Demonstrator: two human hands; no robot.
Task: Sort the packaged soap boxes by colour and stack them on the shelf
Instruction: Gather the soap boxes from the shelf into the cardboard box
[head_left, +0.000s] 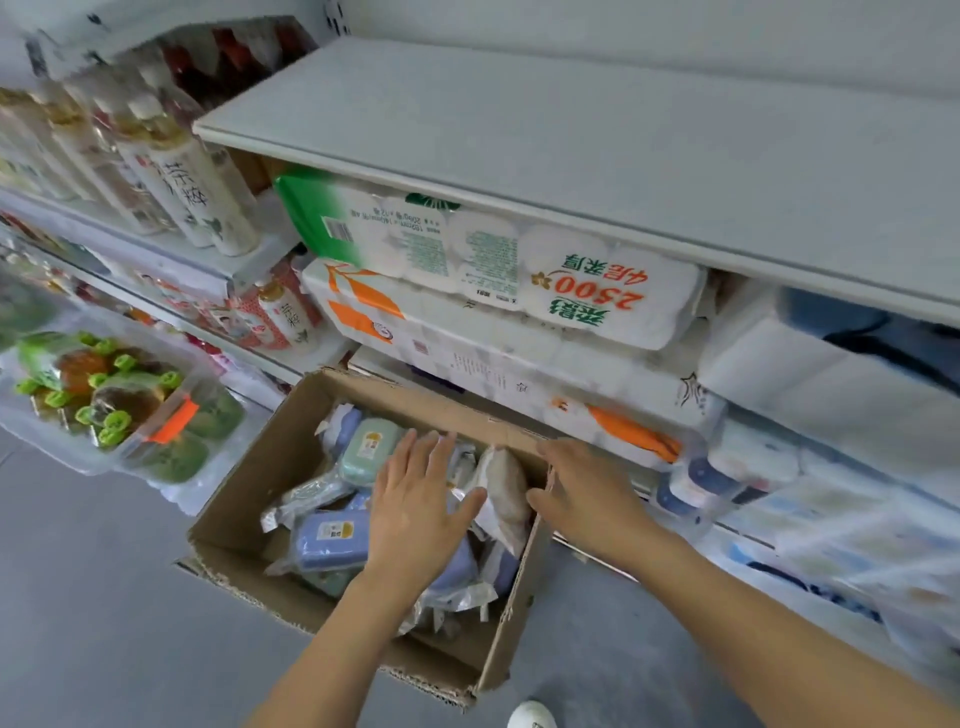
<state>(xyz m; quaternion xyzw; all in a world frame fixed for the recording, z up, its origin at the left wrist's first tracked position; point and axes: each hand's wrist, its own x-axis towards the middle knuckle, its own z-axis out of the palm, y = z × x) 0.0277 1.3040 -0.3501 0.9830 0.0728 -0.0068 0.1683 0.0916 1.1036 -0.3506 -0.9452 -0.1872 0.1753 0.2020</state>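
Note:
An open cardboard box (244, 499) stands on the floor and holds several wrapped soap boxes. A green soap box (368, 449) lies at the back, a blue soap box (330, 540) at the front left, and a beige soap box (504, 493) leans against the right wall. My left hand (415, 512) hovers flat over the middle of the pile, fingers straight, holding nothing. My right hand (582, 493) rests over the box's right rim beside the beige one, fingers loosely extended. The bare white shelf (571, 145) lies above.
Toilet paper packs (519, 270) fill the shelf under the bare one. Bottled drinks (197, 197) stand on the left shelves. A clear tub of green-capped bottles (98, 395) sits at the left on the floor. More paper goods (831, 395) fill the right. A white shoe (532, 716) shows at the bottom.

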